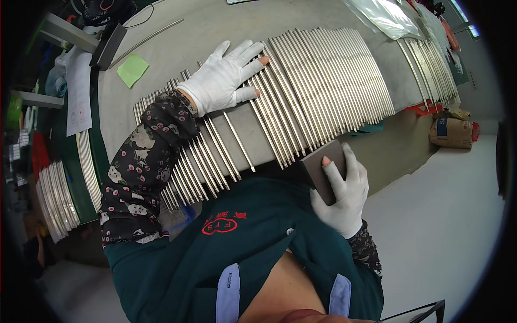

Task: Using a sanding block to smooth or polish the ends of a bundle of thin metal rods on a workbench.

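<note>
My left hand [218, 81], in a white glove with some bare fingertips, lies with fingers spread across several slim shiny metal rods [272, 118]. Its fingers point toward the far right, and a single rod [239, 142] lies apart below the palm. My right hand [344, 188], gloved the same way, grips a flat dark grey block [325, 171] at the table's near edge. The block's far end is close to the rod ends. A wide row of rods [334, 81] lies side by side to the right, and another group [194, 167] lies under my left forearm.
A green paper note [132, 70] and a lone thin rod [148, 42] lie at the far left. Clear plastic bags [388, 19] and more rods [431, 70] are at the far right. A brown sack [451, 132] stands beyond the table's right side. Bundled rods [56, 199] sit left.
</note>
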`<action>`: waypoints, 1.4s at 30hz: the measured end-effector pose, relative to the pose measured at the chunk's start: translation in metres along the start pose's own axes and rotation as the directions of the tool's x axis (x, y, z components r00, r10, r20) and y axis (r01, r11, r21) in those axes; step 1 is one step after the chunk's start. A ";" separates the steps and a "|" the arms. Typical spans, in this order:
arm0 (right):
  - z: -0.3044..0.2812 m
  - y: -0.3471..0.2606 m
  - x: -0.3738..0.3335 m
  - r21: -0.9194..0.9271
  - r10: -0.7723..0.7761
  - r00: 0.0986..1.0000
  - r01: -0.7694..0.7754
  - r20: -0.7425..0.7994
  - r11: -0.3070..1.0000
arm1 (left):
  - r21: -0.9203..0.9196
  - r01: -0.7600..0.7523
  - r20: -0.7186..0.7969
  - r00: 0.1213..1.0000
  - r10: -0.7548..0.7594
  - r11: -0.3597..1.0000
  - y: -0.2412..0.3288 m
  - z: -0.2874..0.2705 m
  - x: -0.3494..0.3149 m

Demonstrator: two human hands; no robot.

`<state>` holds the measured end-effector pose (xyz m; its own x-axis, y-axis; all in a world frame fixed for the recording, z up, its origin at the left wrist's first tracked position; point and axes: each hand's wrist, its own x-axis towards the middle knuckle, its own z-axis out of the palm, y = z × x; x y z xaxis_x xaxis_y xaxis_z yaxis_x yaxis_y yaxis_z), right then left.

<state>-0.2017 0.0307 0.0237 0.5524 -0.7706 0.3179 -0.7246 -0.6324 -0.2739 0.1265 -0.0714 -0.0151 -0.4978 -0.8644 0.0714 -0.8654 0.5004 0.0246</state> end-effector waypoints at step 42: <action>-0.005 0.037 0.042 -0.019 -0.004 0.991 0.002 -0.135 1.000 | -0.080 0.078 0.043 0.996 -0.075 0.994 0.004 -0.022 -0.155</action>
<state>-0.2077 -0.0244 0.0312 0.4950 -0.7502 0.4384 -0.7312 -0.6322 -0.2564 0.2016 0.0651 -0.0037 -0.4333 -0.9009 0.0266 -0.8944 0.4334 0.1102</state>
